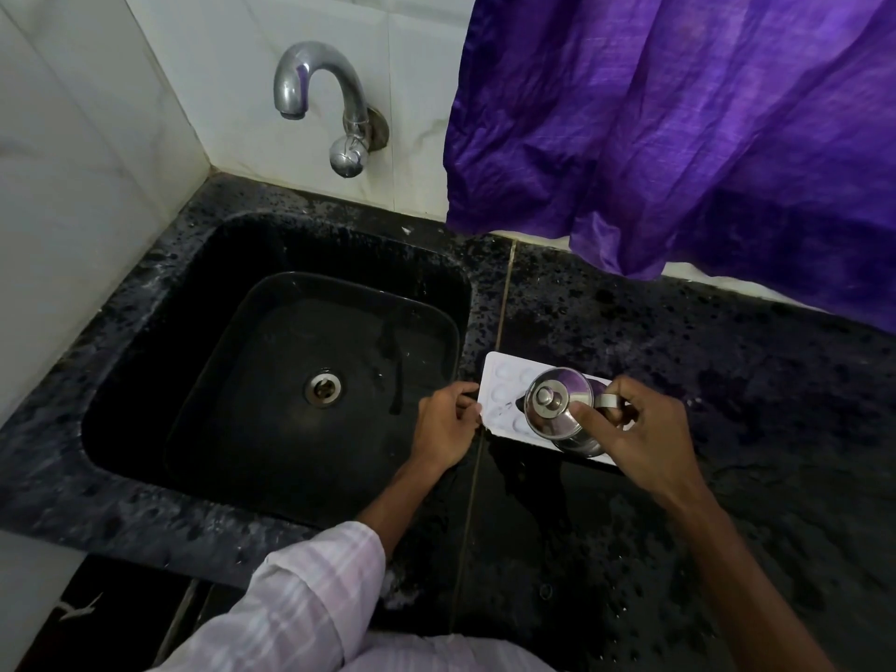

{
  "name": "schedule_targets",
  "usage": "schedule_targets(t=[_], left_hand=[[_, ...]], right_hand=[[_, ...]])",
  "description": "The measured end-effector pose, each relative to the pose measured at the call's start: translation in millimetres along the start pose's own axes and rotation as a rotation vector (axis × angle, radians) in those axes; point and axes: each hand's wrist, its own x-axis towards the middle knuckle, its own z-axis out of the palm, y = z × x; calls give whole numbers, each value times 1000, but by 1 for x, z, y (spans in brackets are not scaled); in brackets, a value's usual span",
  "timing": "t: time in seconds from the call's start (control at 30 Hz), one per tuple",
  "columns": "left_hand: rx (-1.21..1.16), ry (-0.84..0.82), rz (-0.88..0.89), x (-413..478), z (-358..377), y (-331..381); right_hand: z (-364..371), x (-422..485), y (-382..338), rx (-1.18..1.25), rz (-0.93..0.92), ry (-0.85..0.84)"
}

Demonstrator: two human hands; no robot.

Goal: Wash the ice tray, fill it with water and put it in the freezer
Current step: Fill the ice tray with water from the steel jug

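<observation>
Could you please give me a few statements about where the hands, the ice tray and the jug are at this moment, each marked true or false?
1. The ice tray lies on the dark counter, right of the sink. True.
2. The right hand holds a steel jug over the tray. True.
3. Water is running from the tap. False: no stream shows at its spout.
4. The left hand is inside the sink. False: its fingers are at the tray's left edge.
5. The jug's lid is off. False: a knobbed lid sits on it.
</observation>
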Motion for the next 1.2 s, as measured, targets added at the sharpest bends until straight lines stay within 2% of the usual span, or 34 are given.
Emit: schedule_targets(t=[1.2], left_hand=[[24, -7, 10, -7, -6, 9]], right_hand=[[-3, 19, 4, 17, 75, 51]])
